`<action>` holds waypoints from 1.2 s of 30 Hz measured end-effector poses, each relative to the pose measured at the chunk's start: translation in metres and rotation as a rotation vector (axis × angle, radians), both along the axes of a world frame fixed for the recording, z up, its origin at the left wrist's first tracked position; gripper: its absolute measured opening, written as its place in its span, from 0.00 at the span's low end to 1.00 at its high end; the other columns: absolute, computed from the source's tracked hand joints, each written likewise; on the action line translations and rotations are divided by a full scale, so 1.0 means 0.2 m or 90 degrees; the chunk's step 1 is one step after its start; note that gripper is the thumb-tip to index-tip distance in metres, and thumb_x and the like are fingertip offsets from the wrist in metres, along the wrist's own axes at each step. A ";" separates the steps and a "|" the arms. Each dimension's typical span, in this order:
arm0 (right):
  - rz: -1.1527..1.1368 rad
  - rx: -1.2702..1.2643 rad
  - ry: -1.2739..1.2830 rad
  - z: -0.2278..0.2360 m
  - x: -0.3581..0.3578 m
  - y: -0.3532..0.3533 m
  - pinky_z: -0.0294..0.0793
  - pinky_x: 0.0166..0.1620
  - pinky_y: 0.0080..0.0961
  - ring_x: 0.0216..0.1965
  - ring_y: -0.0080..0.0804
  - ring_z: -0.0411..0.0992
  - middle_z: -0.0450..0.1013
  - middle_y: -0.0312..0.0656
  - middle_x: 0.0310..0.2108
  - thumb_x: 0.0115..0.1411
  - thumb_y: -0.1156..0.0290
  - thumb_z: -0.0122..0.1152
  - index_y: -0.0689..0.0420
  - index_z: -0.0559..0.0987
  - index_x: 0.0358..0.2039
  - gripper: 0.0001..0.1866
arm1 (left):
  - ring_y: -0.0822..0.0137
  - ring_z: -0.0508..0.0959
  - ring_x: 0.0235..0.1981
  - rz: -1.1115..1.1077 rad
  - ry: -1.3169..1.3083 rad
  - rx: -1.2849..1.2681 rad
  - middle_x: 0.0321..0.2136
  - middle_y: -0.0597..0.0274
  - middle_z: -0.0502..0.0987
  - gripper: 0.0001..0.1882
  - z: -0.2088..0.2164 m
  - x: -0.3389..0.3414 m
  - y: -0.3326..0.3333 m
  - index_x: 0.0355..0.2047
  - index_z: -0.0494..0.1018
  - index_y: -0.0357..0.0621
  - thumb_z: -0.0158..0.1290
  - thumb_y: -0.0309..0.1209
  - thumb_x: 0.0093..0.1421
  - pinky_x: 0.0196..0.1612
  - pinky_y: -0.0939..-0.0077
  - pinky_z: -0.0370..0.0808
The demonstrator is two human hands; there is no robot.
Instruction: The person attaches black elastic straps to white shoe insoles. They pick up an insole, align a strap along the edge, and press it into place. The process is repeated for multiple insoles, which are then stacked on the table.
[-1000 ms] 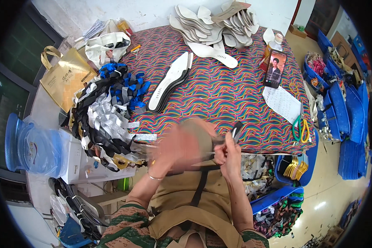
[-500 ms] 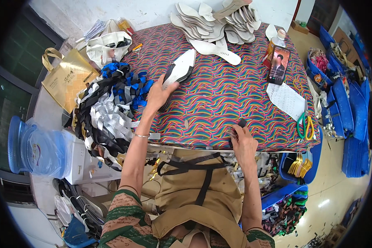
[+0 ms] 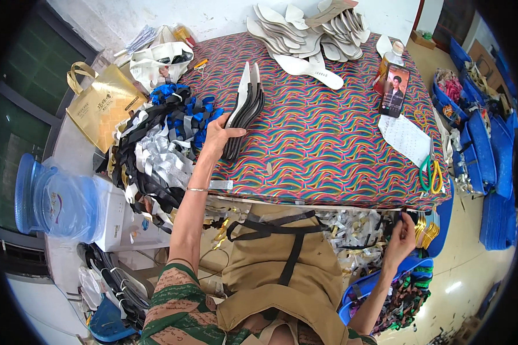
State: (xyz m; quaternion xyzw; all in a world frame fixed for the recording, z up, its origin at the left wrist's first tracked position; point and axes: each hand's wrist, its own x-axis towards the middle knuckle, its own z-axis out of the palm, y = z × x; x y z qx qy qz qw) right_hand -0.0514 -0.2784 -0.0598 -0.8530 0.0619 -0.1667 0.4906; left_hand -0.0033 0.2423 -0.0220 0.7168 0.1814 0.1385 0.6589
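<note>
Only the one head view here, so going off that: the left hand has its grip closed round the lower end of a small stack of dark, white-edged shoe soles, stood on edge and leaning on the counter covered in a wavy rainbow-striped cloth, just beside the heap of blue, black and silver straps at the counter's left side. The right hand is down below the counter's front edge, fingers curled among a bunch of gold-coloured strap pieces over a blue plastic basket; can't tell if it's actually pinching one or just touching. Progress-wise, I'd say it's early-to-middle: one stack is gathered in hand, but a big pile of pale grey and white insoles sits untouched at the far edge, and the straps are all loose. Packaging and such: a gold-yellow tote bag with printed lettering stands off the counter's left corner, a white printed bag behind it, a clear blue water jug lower left, a white sheet of dotted paper on the right with green-and-yellow-handled scissors beside it, and a phone propped upright against an orange bottle.
</note>
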 end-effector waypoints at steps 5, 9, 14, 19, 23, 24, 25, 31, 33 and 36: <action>-0.034 -0.241 0.065 -0.16 -0.09 -0.26 0.73 0.39 0.33 0.34 0.45 0.76 0.76 0.51 0.37 0.52 0.84 0.55 0.64 0.76 0.46 0.18 | 0.71 0.77 0.33 0.055 -0.029 0.110 0.35 0.59 0.80 0.31 0.03 0.01 -0.03 0.48 0.74 0.32 0.65 0.22 0.40 0.39 0.78 0.73; -0.029 -0.315 0.124 -0.32 -0.10 -0.27 0.74 0.41 0.38 0.40 0.48 0.76 0.76 0.52 0.42 0.53 0.79 0.57 0.62 0.76 0.46 0.18 | 0.48 0.79 0.40 0.158 -0.008 0.476 0.36 0.40 0.79 0.37 -0.01 0.02 -0.03 0.49 0.71 0.30 0.67 0.32 0.36 0.44 0.64 0.73; 0.102 -0.345 0.062 -0.33 -0.11 -0.02 0.74 0.40 0.38 0.36 0.50 0.76 0.76 0.51 0.36 0.53 0.78 0.58 0.61 0.78 0.41 0.13 | 0.43 0.77 0.43 0.070 0.118 0.610 0.39 0.39 0.78 0.38 -0.06 0.02 -0.01 0.52 0.68 0.33 0.67 0.35 0.41 0.46 0.60 0.72; 0.423 -0.024 0.115 -0.23 -0.19 0.49 0.75 0.33 0.29 0.30 0.40 0.76 0.75 0.47 0.30 0.53 0.79 0.63 0.61 0.80 0.35 0.07 | 0.47 0.71 0.51 0.163 -0.094 0.797 0.49 0.41 0.70 0.35 -0.06 -0.08 -0.11 0.56 0.63 0.34 0.64 0.31 0.50 0.50 0.59 0.70; 0.620 -0.065 0.061 -0.18 -0.23 0.85 0.75 0.32 0.34 0.30 0.43 0.75 0.73 0.45 0.32 0.53 0.76 0.63 0.58 0.80 0.36 0.09 | 0.59 0.76 0.45 0.149 -0.194 0.573 0.47 0.52 0.74 0.21 0.08 -0.36 -0.28 0.49 0.73 0.37 0.59 0.24 0.54 0.47 0.69 0.72; 0.643 -0.098 0.028 -0.19 -0.24 0.92 0.75 0.31 0.33 0.29 0.42 0.75 0.73 0.44 0.33 0.53 0.76 0.64 0.58 0.80 0.37 0.09 | 0.68 0.76 0.42 0.151 -0.186 0.508 0.42 0.57 0.77 0.19 0.10 -0.45 -0.32 0.48 0.74 0.37 0.58 0.23 0.55 0.44 0.74 0.73; 0.665 -0.133 -0.007 -0.21 -0.24 0.96 0.75 0.31 0.32 0.29 0.40 0.75 0.73 0.43 0.34 0.53 0.76 0.64 0.58 0.79 0.37 0.10 | 0.70 0.76 0.41 0.139 -0.155 0.454 0.40 0.58 0.77 0.18 0.09 -0.53 -0.34 0.47 0.75 0.36 0.58 0.23 0.55 0.44 0.75 0.73; 0.689 -0.154 0.022 -0.33 -0.25 1.06 0.73 0.29 0.29 0.26 0.33 0.75 0.73 0.39 0.31 0.55 0.75 0.63 0.59 0.75 0.32 0.06 | 0.57 0.78 0.44 0.086 0.118 0.230 0.45 0.49 0.77 0.21 -0.38 -1.04 -0.37 0.50 0.73 0.37 0.59 0.29 0.55 0.48 0.69 0.73; 0.665 -0.013 0.184 -0.28 -0.24 1.03 0.71 0.30 0.30 0.25 0.32 0.73 0.74 0.41 0.29 0.56 0.74 0.62 0.58 0.75 0.34 0.06 | 0.50 0.77 0.48 0.048 0.222 0.424 0.47 0.46 0.76 0.26 -0.61 -1.19 -0.37 0.52 0.72 0.38 0.61 0.34 0.54 0.52 0.63 0.72; 0.620 0.161 0.297 -0.23 -0.20 0.96 0.67 0.28 0.23 0.24 0.19 0.68 0.71 0.34 0.23 0.58 0.74 0.60 0.61 0.73 0.34 0.06 | 0.52 0.77 0.47 0.068 0.349 0.513 0.47 0.43 0.76 0.30 -0.95 -1.33 -0.38 0.53 0.70 0.33 0.62 0.35 0.52 0.50 0.69 0.73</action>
